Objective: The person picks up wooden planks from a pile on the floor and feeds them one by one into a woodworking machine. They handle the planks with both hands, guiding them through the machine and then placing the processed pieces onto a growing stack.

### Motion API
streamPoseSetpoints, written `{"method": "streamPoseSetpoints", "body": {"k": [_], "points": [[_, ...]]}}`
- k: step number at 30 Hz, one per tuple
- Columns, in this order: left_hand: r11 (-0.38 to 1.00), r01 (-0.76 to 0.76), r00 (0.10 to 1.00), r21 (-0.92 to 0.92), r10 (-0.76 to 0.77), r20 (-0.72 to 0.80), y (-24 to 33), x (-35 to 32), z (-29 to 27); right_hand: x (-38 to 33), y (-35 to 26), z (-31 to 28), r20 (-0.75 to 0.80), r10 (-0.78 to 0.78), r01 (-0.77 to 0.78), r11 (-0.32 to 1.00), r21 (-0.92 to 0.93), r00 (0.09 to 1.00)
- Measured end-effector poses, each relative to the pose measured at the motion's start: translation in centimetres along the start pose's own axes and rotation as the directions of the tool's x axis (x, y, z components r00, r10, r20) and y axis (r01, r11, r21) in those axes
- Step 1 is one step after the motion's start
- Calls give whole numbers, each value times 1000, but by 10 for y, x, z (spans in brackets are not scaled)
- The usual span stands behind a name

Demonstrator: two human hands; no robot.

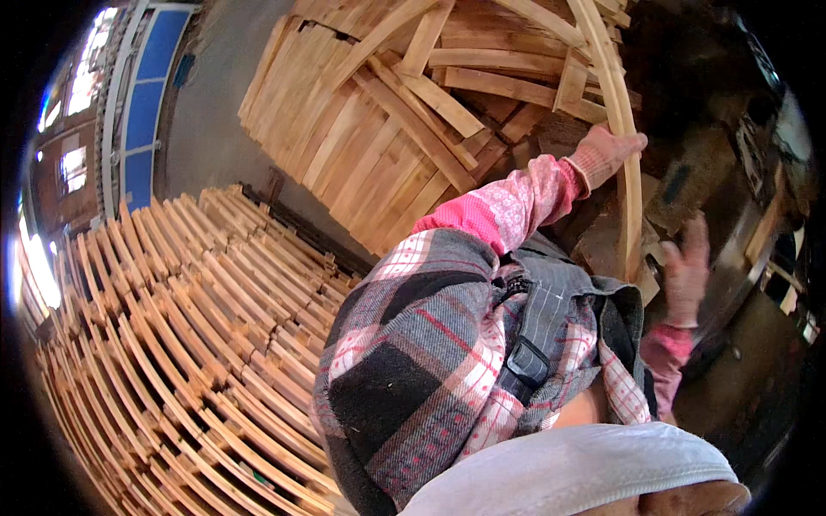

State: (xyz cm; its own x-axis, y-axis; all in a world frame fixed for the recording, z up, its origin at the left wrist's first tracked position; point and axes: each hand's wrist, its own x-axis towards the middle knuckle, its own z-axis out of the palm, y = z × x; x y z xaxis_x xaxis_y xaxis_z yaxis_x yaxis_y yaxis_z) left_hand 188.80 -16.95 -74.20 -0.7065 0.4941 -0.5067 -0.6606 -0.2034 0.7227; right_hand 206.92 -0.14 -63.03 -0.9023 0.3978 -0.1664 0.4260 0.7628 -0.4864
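Observation:
A long pale wooden board [613,90] stands lengthwise in front of me, running from the top of the view down toward my body. My left hand [604,156], in a pinkish knit glove, is closed around this board near its middle. To the right of the board's lower end, my gloved right hand [686,273] is raised with its fingers stretched out, slightly blurred and touching nothing that I can make out. Just beyond my left arm lies a pile of loose wooden boards [508,90], with short pieces lying crosswise on top.
Rows of boards stacked with gaps [189,344] fill the lower left. A bundle of tightly packed boards [370,168] is at the upper middle. Grey floor [211,112] runs beside a blue-panelled structure [144,112]. Dark ground with wood scraps [761,228] lies at right.

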Motion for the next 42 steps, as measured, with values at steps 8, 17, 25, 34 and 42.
{"method": "streamPoseSetpoints", "body": {"k": [8, 17, 25, 34, 42], "points": [[996, 72, 862, -45, -39, 505, -14, 34, 59, -52, -3, 59, -344, 135, -160, 986, -45, 929], [796, 178, 969, 579, -244, 37, -8, 62, -28, -138, 112, 78, -637, 300, -587, 751, -301, 710], [403, 516, 726, 756, 263, -636, -66, -16, -244, -19, 261, -44, -570, 294, -619, 575, -536, 767], [794, 492, 346, 358, 200, -917, -102, -49, -291, 182, 141, -30, -220, -122, -9, 856, -516, 968], [774, 582, 298, 250, 84, -951, -50, -54, -234, 171, -86, 322, 633, -407, 449, 887, 103, 658]]}}
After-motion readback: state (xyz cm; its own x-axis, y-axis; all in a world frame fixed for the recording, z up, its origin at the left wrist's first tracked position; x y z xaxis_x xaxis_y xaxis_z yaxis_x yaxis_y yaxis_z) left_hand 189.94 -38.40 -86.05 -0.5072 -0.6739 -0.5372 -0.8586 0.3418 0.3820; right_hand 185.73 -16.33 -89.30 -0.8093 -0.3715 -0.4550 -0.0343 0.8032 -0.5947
